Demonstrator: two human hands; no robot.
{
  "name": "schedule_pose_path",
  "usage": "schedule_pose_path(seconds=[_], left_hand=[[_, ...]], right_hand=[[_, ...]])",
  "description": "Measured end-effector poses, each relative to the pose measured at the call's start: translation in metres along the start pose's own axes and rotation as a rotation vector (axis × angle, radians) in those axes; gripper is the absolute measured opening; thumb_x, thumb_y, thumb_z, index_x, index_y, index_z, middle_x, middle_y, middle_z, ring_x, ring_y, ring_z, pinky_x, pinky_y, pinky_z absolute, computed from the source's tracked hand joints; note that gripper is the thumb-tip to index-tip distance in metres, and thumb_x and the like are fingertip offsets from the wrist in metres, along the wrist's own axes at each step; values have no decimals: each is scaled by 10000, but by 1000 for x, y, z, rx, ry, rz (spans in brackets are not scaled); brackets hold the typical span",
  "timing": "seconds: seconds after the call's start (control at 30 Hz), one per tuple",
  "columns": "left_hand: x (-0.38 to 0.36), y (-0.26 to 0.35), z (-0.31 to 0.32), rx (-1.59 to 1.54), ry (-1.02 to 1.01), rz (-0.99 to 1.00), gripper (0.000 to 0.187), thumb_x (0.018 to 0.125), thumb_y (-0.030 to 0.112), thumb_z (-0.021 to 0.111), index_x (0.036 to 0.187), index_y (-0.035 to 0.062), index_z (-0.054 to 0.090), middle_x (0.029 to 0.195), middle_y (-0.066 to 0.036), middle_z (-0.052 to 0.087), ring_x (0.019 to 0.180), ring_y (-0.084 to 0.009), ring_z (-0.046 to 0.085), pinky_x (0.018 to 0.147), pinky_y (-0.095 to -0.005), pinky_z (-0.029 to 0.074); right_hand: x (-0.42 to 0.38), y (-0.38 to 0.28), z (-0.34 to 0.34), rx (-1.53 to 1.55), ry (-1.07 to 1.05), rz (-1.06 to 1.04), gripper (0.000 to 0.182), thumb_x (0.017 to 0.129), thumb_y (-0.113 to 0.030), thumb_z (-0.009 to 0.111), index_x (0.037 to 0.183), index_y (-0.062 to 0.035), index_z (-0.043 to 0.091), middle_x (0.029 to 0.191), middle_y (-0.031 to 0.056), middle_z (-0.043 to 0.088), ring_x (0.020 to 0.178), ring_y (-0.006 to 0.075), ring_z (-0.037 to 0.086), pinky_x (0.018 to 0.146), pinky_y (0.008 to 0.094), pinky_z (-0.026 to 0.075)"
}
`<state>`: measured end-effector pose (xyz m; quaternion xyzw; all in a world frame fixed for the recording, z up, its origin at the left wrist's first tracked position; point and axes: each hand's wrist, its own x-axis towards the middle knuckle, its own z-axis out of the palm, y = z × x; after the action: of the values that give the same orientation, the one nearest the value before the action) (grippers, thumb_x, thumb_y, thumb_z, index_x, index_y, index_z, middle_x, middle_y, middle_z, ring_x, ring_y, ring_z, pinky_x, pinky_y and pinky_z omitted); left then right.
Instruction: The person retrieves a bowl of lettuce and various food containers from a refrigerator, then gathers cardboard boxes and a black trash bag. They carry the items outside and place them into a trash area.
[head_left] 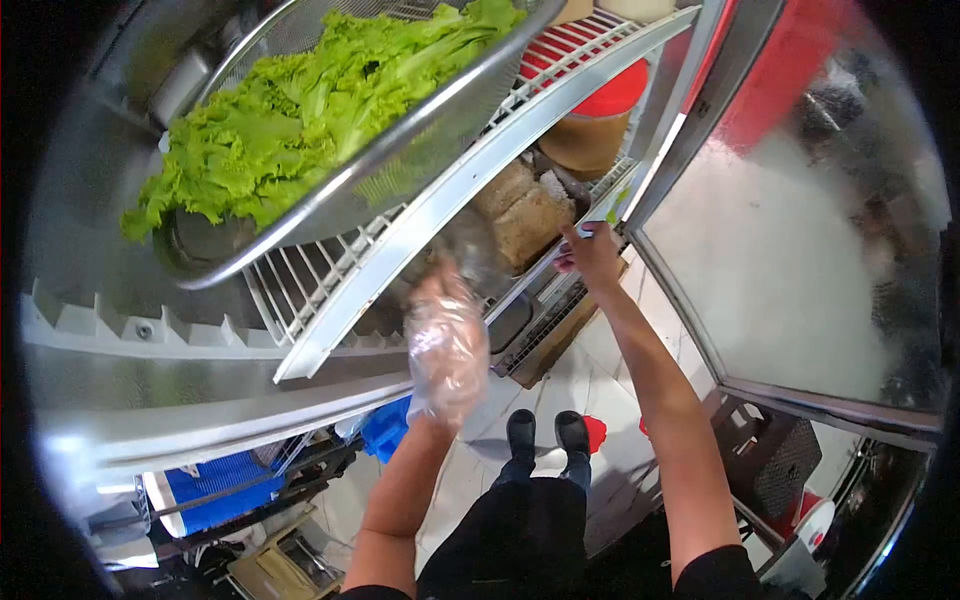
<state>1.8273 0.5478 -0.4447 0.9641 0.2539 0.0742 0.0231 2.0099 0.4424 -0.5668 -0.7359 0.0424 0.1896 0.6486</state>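
My left hand (447, 340), in a clear plastic glove, reaches under the front edge of the upper wire shelf (400, 255). Its fingers are smeared by motion against a greyish, see-through blur, so their grip cannot be made out. Beside it on the lower level lie brown, frosty-looking packed pieces (530, 220). My right hand (592, 258) is bare, with its fingers curled close to the lower shelf's front edge (545, 262). A small pale bluish spot shows at those fingers, too small to name.
Green lettuce (330, 110) fills a metal mesh basket (370, 165) on the upper shelf. A tub with a red lid (612, 92) stands further right below. The glass door (790, 260) hangs open at right. A blue bag (386, 430) is down at left.
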Motion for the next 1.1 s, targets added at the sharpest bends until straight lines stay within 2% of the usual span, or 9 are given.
schedule_pose_path(seconds=[0.03, 0.27, 0.3, 0.53, 0.73, 0.83, 0.9, 1.03, 1.1], left_hand=[[4, -11, 19, 258, -10, -30, 726, 805, 237, 619, 1390, 0, 260, 1122, -197, 491, 1068, -340, 493, 890, -422, 451], [30, -34, 39, -71, -151, -220, 821, 769, 234, 657, 1417, 13, 203, 1244, -209, 470, 1122, -359, 468, 939, -427, 415], [31, -39, 44, -120, -151, -229, 820, 763, 210, 661, 1416, 16, 205, 1254, -211, 469, 1139, -364, 459, 952, -425, 407], [36, -52, 69, -8, -64, -221, 717, 737, 99, 657, 1371, 25, 330, 1203, -214, 514, 1125, -359, 497, 956, -419, 419], [37, -56, 61, -228, 39, -54, 762, 712, 187, 680, 1356, -37, 339, 1156, -226, 538, 1079, -366, 520, 952, -394, 406], [39, -41, 55, -164, 27, -26, 742, 741, 177, 659, 1346, -77, 312, 1143, -255, 534, 1094, -385, 503, 948, -422, 399], [37, -43, 57, -110, 78, 6, 733, 752, 146, 657, 1342, -94, 294, 1138, -276, 525, 1092, -399, 498, 932, -441, 404], [35, -22, 20, -158, -100, -90, 711, 799, 197, 617, 1364, -68, 278, 1265, -278, 439, 1162, -398, 454, 1007, -436, 353], [23, -21, 23, -101, 68, 62, 712, 810, 228, 606, 1375, -49, 273, 1314, -277, 390, 1201, -394, 418, 1029, -434, 330]], right_hand=[[3, -1, 4, -36, -29, 38, 492, 828, -271, 661, 1047, 63, 373, 709, 182, 623, 500, 213, 633, 418, 313, 527], [14, -1, 22, -79, -29, 100, 425, 817, -47, 629, 1029, 47, 273, 859, 266, 555, 563, 355, 647, 421, 413, 580], [15, 3, 22, -92, -24, -13, 402, 819, -72, 598, 978, 86, 265, 720, 257, 599, 499, 314, 640, 387, 393, 546], [20, 13, 17, 13, -67, 146, 370, 843, -45, 591, 985, 7, 253, 779, 246, 547, 533, 333, 639, 441, 417, 583], [-35, 14, 3, 58, -189, 74, 362, 862, -151, 574, 1130, -71, 344, 791, 102, 556, 481, 212, 566, 392, 319, 478], [-71, 52, -16, -267, -155, -132, 397, 862, -225, 546, 1175, -52, 372, 819, 249, 610, 661, 421, 616, 624, 487, 504], [-93, 101, -24, -340, -132, -163, 290, 858, -155, 570, 1090, -28, 451, 800, 167, 612, 536, 246, 620, 536, 366, 494], [-174, 174, -68, -592, -123, -246, 311, 813, -181, 591, 1072, -32, 504, 819, 147, 616, 735, 277, 638, 680, 387, 493], [-224, 185, -98, -480, -100, -183, 287, 784, -160, 608, 1035, -39, 543, 856, 128, 615, 813, 267, 627, 693, 384, 490]])
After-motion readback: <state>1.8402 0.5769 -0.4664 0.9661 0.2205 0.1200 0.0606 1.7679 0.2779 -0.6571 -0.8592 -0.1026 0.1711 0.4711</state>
